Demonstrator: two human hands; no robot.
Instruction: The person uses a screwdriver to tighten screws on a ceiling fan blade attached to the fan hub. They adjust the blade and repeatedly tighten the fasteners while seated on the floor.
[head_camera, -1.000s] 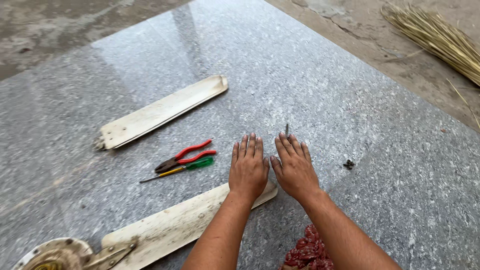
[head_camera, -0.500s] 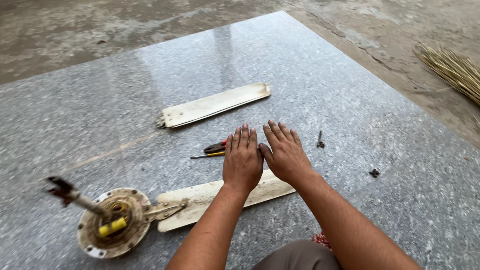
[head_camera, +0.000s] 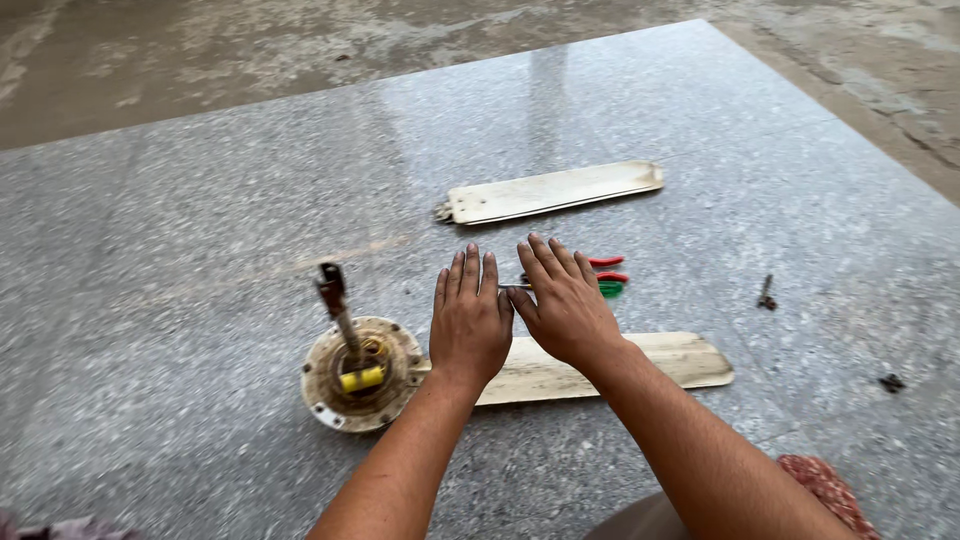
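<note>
Left hand (head_camera: 468, 322) lying flat at frame centre, palm down, fingers straight and close together, gripping nothing; heel of the palm over the inner end of the near fan blade (head_camera: 640, 365), fingertips out on the granite slab (head_camera: 200, 250). Right hand (head_camera: 565, 305) just beside it, thumbs almost touching, likewise flat with fingers slightly fanned, pinching nothing; wrist crossing the same blade, fingertips reaching over the tools behind. Whether the palms press down or merely rest, impossible to tell.

Near fan blade cream-coloured, stretched from centre to right of centre, its inner end meeting the round fan motor hub (head_camera: 362, 372) at lower left of centre. Hub dirty white, a rusty shaft rising from it at a slight tilt, a yellow part at its base.

Just beyond the right fingertips, red-handled pliers (head_camera: 608, 268) and a green-handled screwdriver (head_camera: 610, 289), mostly hidden by the hand. Farther up, right of centre, a second fan blade (head_camera: 555, 192) lying loose, well apart from the hands. At right, a small dark screw (head_camera: 767, 292); lower right, another dark bit (head_camera: 891, 382). Patterned red cloth (head_camera: 825, 482) at the bottom right edge.
</note>
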